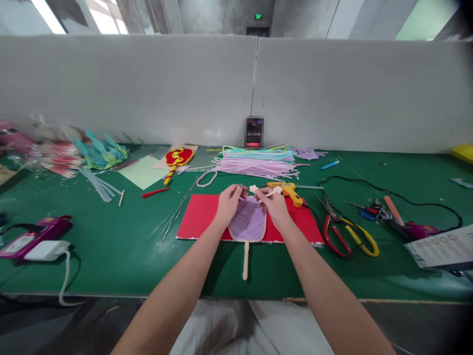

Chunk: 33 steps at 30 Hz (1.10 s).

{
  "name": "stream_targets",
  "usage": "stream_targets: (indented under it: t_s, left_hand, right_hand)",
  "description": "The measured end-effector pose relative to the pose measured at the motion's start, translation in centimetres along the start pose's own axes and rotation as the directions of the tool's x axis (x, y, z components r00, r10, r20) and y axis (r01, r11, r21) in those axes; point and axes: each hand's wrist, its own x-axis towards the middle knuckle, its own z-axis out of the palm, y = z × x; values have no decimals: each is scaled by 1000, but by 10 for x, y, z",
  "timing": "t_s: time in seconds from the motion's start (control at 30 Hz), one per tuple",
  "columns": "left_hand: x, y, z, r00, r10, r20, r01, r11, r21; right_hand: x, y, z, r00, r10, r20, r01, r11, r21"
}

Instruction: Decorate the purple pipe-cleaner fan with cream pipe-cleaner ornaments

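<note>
A small purple fan (248, 222) with a cream fuzzy rim and handle (245, 260) lies on a red board (199, 213) on the green table. My left hand (228, 203) rests closed on the fan's upper left edge. My right hand (274, 206) sits at the upper right edge and pinches a cream pipe-cleaner flower piece (264, 191) over the top of the fan. The fingertips of both hands nearly meet there.
A yellow glue gun (288, 191) lies just behind my right hand. Pastel pipe cleaners (257, 162) are stacked further back. Red and yellow scissors (347, 233) and a black cable (388, 193) lie right. A purple device (34, 235) and white charger (47, 250) sit left.
</note>
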Motion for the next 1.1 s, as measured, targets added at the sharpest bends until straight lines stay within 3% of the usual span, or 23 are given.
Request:
stream_targets:
  t_s: [0.17,0.27,0.47,0.77,1.1]
  left_hand:
    - [-7,7,1,984,166,62,-177,940,292]
    - [-10,10,2,970,212,116,-240,900,364]
    - [-7,7,2,984,161,71,-175,939,297]
    - [-4,9,-1,961,171,218,-230,931,284]
    - [-6,10,1,959,114,260,-190,939,287]
  right_hand:
    - [0,-1,0,1000,-12,3,12,1000,6]
    - [0,-2,1,1000,-16,1,16,1000,0]
    - [-1,-2,2,999,-18,38,20,999,-34]
    - [0,-3,2,1000,-13,13,13,1000,3]
    - [1,2,1,993,-119,5,119,990,-82]
